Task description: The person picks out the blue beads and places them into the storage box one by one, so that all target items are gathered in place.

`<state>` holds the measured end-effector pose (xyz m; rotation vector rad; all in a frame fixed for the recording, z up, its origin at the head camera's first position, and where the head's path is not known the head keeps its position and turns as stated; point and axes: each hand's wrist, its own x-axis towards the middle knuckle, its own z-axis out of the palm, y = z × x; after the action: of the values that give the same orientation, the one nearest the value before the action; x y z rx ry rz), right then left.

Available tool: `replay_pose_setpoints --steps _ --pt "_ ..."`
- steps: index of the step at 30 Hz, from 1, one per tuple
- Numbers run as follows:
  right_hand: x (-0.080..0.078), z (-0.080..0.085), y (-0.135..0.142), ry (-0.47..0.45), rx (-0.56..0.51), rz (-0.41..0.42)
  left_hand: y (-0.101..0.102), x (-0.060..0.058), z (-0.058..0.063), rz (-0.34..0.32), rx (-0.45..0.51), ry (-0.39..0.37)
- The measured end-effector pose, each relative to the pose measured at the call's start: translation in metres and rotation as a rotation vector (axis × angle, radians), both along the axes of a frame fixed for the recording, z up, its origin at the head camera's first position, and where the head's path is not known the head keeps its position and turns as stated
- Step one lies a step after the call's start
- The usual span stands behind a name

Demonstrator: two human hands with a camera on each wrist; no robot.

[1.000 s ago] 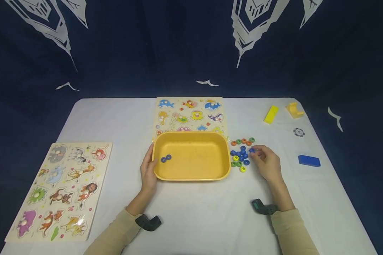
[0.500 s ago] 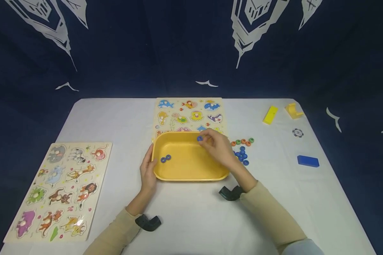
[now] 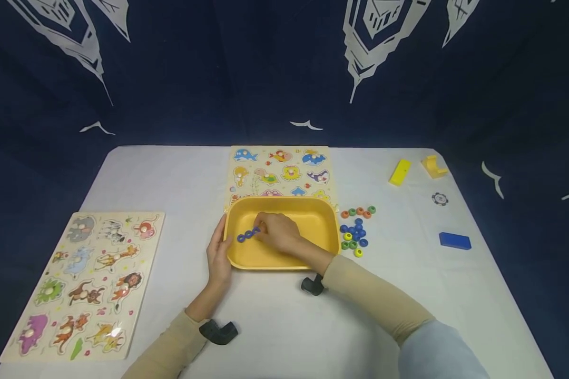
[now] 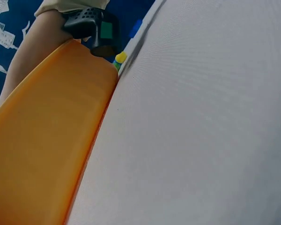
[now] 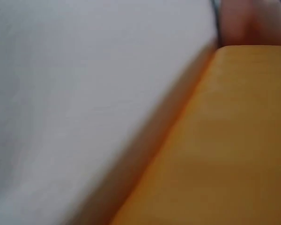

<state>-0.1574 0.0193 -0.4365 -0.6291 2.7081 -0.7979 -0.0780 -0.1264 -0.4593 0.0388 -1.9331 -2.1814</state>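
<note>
In the head view a yellow tray point(image 3: 284, 263) stands in the middle of the table. My left hand point(image 3: 218, 260) holds it by its left end, with the thumb at the rim. My right hand point(image 3: 277, 230) reaches down inside the tray and pinches a blue bead point(image 3: 256, 230) at its fingertips. Just left of those fingertips, two more blue beads point(image 3: 241, 238) lie in a slanting row on the tray floor. Both wrist views show mostly the tray wall point(image 4: 51, 131) and white cloth; the beads inside are hidden there.
Right of the tray lie loose blue beads point(image 3: 356, 237), with orange, green and yellow ones. An animal puzzle board point(image 3: 139, 252) lies at left, and a sea-animal board point(image 3: 280, 166) behind the tray. A yellow block point(image 3: 400, 172), yellow holder point(image 3: 433, 166), chip point(image 3: 440, 199) and blue block point(image 3: 455, 240) sit at right.
My right hand has picked a blue bead from the pile and carried it left over the tray, down beside the two blue beads. My left hand stays at the tray's left end.
</note>
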Motion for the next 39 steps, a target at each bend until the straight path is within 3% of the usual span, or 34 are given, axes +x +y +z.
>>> replay_pose_setpoints --steps 8,14,21,24,25,27,31,33,39 --pt "0.0 -0.003 -0.002 0.012 -0.051 0.044 0.001 0.001 0.004 0.013 0.012 -0.005" --pt "0.011 0.009 0.019 0.101 -0.185 -0.03 0.003 0.001 0.001 -0.002 0.016 -0.013" --pt "0.03 0.014 0.089 0.304 -0.408 -0.142 0.003 0.001 0.001 -0.007 -0.001 -0.018" --pt "0.037 0.011 0.13 0.333 -0.461 -0.223 0.001 0.001 0.003 -0.004 -0.011 -0.024" --pt "0.037 0.001 0.146 0.362 -0.469 -0.252 0.001 0.001 0.003 -0.004 -0.012 -0.023" --pt "0.036 -0.019 0.176 0.397 -0.461 -0.328 0.001 0.0 0.004 -0.004 -0.008 -0.021" --pt "0.044 -0.038 0.21 0.387 -0.378 -0.498 0.001 0.001 0.005 -0.01 0.007 -0.015" --pt "0.052 -0.033 0.213 0.309 -0.334 -0.569 0.001 0.001 0.004 -0.009 0.008 -0.017" --pt "0.057 -0.043 0.219 0.248 -0.253 -0.613 -0.002 -0.004 -0.009 -0.015 0.025 -0.009"
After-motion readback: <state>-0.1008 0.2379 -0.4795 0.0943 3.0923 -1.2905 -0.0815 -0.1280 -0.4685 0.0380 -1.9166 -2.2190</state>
